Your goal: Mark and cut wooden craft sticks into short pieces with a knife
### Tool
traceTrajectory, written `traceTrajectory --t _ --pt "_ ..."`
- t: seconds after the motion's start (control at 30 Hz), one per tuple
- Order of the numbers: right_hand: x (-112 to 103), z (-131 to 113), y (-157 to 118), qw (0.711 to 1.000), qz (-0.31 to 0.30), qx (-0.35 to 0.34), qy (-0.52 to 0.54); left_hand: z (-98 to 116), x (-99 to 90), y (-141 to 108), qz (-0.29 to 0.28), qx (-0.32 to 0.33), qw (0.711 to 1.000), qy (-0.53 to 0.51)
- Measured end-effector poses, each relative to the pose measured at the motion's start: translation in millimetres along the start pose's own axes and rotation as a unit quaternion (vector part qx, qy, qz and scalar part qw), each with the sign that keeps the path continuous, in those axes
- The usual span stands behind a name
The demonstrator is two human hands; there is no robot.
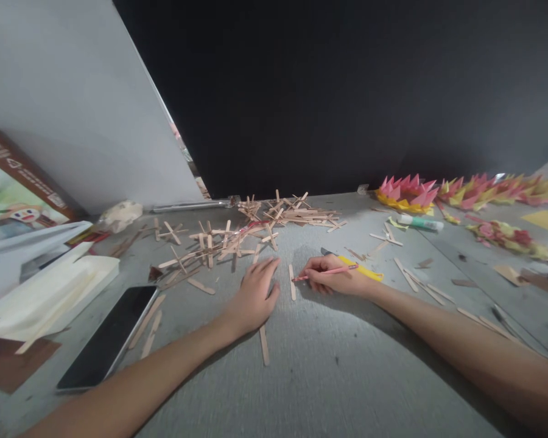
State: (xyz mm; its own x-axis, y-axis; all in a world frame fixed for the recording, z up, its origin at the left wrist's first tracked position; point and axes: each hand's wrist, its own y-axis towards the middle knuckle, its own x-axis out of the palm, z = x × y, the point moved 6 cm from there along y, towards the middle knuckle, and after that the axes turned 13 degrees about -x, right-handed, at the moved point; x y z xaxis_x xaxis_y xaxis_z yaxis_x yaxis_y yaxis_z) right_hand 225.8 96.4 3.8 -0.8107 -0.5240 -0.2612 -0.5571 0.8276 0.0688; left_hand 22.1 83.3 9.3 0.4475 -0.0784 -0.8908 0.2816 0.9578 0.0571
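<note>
A single wooden stick [292,283] lies upright in view on the grey table between my hands. My right hand [324,274] is closed around a pink pencil [342,271], whose tip touches or nearly touches this stick. My left hand [256,295] rests flat on the table to the left, fingers apart, over another long stick [264,347] that shows below and above it. Under and behind my right hand lies a yellow-handled cutter [369,274]. Farther back sits a pile of crossed wooden sticks [301,215].
A black phone [109,337] and an open white box [89,286] lie at left. Loose sticks [406,275] are scattered right. Behind them are a glue stick [422,223] and pink and yellow paper crafts [408,193]. A dark panel [324,91] stands at the back.
</note>
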Motion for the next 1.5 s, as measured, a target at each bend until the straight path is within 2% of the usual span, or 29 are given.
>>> traceTrajectory --t 0.13,0.97,1.5 --pt "0 4 1 1.0 0.0 -0.014 0.01 0 0.8 0 0.009 0.015 1.0 -0.006" --pt "0 2 0 1.0 0.009 -0.017 0.0 3 -0.8 0 -0.004 0.001 1.0 0.01" --pt "-1 -3 -1 0.999 0.002 -0.032 -0.033 -1 2.5 0 0.023 0.026 0.999 0.014"
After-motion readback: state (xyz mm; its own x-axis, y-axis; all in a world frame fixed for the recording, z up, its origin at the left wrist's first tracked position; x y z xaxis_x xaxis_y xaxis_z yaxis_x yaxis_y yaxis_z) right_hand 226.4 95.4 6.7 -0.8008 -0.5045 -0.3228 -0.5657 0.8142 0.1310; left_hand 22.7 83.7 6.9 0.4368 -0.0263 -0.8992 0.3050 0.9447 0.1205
